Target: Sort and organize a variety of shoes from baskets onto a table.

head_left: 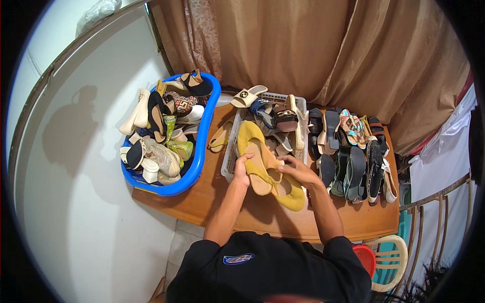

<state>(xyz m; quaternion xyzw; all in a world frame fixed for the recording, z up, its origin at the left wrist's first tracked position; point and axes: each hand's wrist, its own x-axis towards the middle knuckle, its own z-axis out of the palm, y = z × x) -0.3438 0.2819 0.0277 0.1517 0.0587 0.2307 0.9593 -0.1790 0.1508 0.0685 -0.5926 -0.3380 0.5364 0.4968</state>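
A pair of yellow flat shoes is held over the table's front half, heel ends together. The upper shoe (251,135) has its toe toward the back and shows a beige insole. The other shoe (291,201) has its toe toward me, and a thin strap lies between them. My left hand (241,170) is closed on the left edge of the upper shoe, thumb on top. On the other side my right hand (301,172) is closed, its fingers pinching the yellow shoes near the heels. Behind them stands a white plastic basket (230,160) holding several sandals.
A blue tub (201,154) heaped with shoes stands at the left of the wooden table (212,199). Rows of sandals and shoes (354,171) line the right side. A yellow thong sandal (221,137) lies between tub and basket. A plastic chair (401,257) is at lower right.
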